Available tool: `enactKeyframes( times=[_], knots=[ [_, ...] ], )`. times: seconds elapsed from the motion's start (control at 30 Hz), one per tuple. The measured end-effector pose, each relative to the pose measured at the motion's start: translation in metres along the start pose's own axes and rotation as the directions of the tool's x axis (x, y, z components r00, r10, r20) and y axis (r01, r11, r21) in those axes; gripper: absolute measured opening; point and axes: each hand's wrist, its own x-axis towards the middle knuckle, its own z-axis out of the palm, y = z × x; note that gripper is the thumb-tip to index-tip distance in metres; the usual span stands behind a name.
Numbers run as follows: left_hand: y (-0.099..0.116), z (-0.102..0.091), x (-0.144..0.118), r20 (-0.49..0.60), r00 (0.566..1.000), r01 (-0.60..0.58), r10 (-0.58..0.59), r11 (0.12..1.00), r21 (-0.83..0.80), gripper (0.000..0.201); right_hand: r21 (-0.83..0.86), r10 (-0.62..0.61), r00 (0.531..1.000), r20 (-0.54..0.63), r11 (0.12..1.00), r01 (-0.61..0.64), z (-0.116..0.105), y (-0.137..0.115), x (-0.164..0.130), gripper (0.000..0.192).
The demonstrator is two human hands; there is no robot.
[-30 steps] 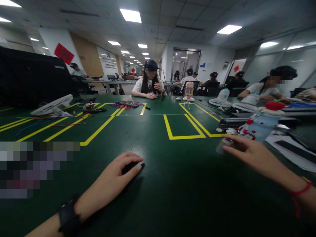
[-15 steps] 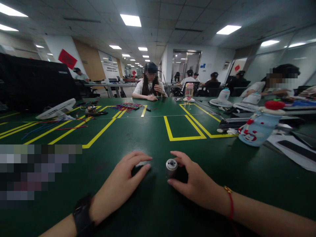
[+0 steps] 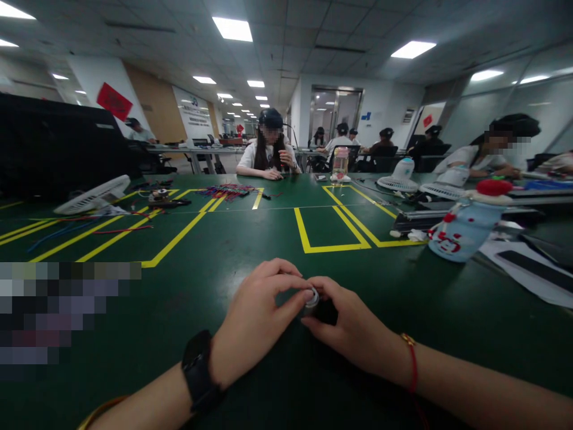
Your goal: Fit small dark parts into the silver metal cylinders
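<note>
One block of pixelation [image 3: 58, 313] masks the left edge of the dark green tabletop [image 3: 403, 286]; what lies under it cannot be read. Rightward, at the bottom edge: yellow curved strip [image 3: 101, 412], cut off, not identifiable.

Left hand [image 3: 259, 307], black wristwatch [image 3: 200, 367]: thumb and forefinger nearly together at the cylinder's top. Cannot tell whether they pinch a small part or only touch the rim.

Next, small silver-grey metal cylinder [image 3: 312, 305], between both hands at the near side of the tabletop. Roughly upright; pale ring-like end face up, side wall darker. Left fingertips cover part of the top; lower end lost in shadow, so base contact is unclear.

Right hand [image 3: 356, 322], red cord bracelet [image 3: 412, 364]: thumb on the near side, fingers on the far side, gripping the cylinder; remaining fingers overlap.
</note>
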Motion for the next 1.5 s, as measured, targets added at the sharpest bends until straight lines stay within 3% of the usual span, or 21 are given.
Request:
enactKeyframes(
  times=[0.13, 0.33, 0.5, 0.63, 0.77, 0.87, 0.93, 1.03, 1.13, 1.23, 1.33, 1.4, 1.43, 1.5],
  knots=[
    [-0.006, -0.004, -0.003, -0.039, 0.995, 0.084, -0.087, 0.994, -0.066, 0.018, -0.032, 0.021, 1.0, -0.014, 0.999, -0.022, -0.001, 0.002, -0.002, 0.043],
    [-0.03, 0.007, -0.018, 0.159, 0.983, 0.068, -0.088, 0.989, 0.131, 0.016, -0.095, -0.013, 0.999, -0.039, 0.995, 0.009, 0.005, 0.006, -0.005, 0.053],
    [-0.032, 0.012, -0.023, 0.195, 0.977, 0.053, -0.087, 0.984, 0.172, 0.022, -0.121, -0.016, 0.999, -0.029, 0.993, 0.012, 0.0, 0.005, -0.004, 0.05],
    [-0.038, -0.003, -0.027, 0.161, 0.978, 0.129, -0.134, 0.991, 0.046, 0.028, -0.247, 0.05, 0.972, -0.232, 0.963, -0.108, -0.043, 0.023, -0.008, 0.046],
    [-0.061, -0.029, -0.036, 0.129, 0.967, 0.225, -0.221, 0.974, -0.019, 0.029, -0.427, 0.175, 0.864, -0.471, 0.812, -0.398, -0.108, 0.067, -0.027, 0.05],
    [-0.081, -0.043, -0.042, 0.099, 0.939, 0.334, -0.328, 0.942, -0.044, 0.034, -0.466, 0.281, 0.8, -0.531, 0.692, -0.552, -0.143, 0.1, -0.045, 0.056],
    [-0.09, -0.047, -0.044, 0.097, 0.923, 0.381, -0.373, 0.922, -0.074, 0.036, -0.457, 0.352, 0.781, -0.515, 0.658, -0.598, -0.153, 0.114, -0.054, 0.057],
    [-0.091, -0.047, -0.044, 0.095, 0.917, 0.397, -0.388, 0.914, -0.089, 0.036, -0.512, 0.352, 0.784, -0.512, 0.608, -0.607, -0.148, 0.115, -0.058, 0.064],
    [-0.085, -0.044, -0.043, 0.09, 0.919, 0.391, -0.384, 0.917, -0.082, 0.035, -0.682, 0.123, 0.809, -0.575, 0.472, -0.558, -0.128, 0.094, -0.052, 0.072],
    [-0.08, -0.042, -0.042, 0.086, 0.918, 0.394, -0.387, 0.916, -0.082, 0.031, -0.815, -0.066, 0.881, -0.468, 0.419, -0.401, -0.109, 0.066, -0.041, 0.065],
    [-0.079, -0.041, -0.043, 0.071, 0.927, 0.374, -0.369, 0.924, -0.084, 0.028, -0.822, -0.021, 0.898, -0.439, 0.412, -0.392, -0.102, 0.05, -0.032, 0.069],
    [-0.079, -0.04, -0.043, 0.063, 0.929, 0.368, -0.364, 0.927, -0.072, 0.028, -0.795, -0.013, 0.886, -0.463, 0.447, -0.41, -0.101, 0.045, -0.029, 0.07],
    [-0.078, -0.04, -0.042, 0.063, 0.93, 0.367, -0.363, 0.928, -0.064, 0.028, -0.788, -0.022, 0.904, -0.427, 0.5, -0.36, -0.097, 0.041, -0.028, 0.064],
    [-0.076, -0.04, -0.041, 0.068, 0.93, 0.364, -0.36, 0.93, -0.055, 0.029, -0.729, -0.028, 0.973, -0.228, 0.667, -0.152, -0.081, 0.031, -0.027, 0.046]
  ],
)
